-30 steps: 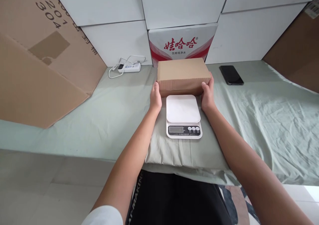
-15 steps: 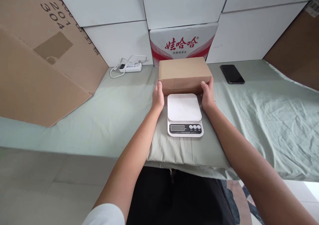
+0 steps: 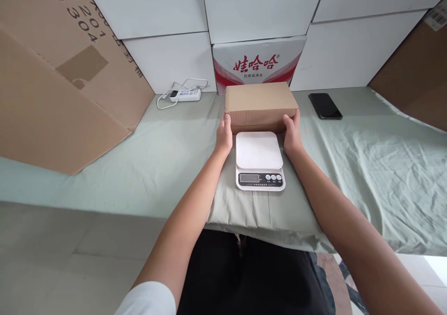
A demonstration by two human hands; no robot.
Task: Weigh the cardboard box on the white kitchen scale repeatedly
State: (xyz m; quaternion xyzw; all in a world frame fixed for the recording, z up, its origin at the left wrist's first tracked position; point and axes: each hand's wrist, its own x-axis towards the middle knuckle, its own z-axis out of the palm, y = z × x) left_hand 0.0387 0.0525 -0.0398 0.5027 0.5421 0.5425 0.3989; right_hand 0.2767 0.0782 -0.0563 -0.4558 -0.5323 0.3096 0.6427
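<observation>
A plain brown cardboard box [image 3: 261, 103] lies on the green cloth, just behind a white digital kitchen scale [image 3: 259, 159]. My left hand [image 3: 224, 136] presses against the box's left end and my right hand [image 3: 292, 133] against its right end, so both hands grip it. The scale's white platform is bare and its display and buttons face me. The box's underside is hidden, so I cannot tell if it rests on the cloth or is slightly lifted.
The green cloth [image 3: 366, 166] covers the table. A black phone [image 3: 324, 105] lies at the right rear, a white power strip [image 3: 185, 94] with cable at the left rear. A red-and-white carton [image 3: 258, 63] and white boxes stand behind. A large cardboard sheet [image 3: 59, 73] leans at left.
Hands and box keep almost the same place behind the scale; only the view has shifted slightly.
</observation>
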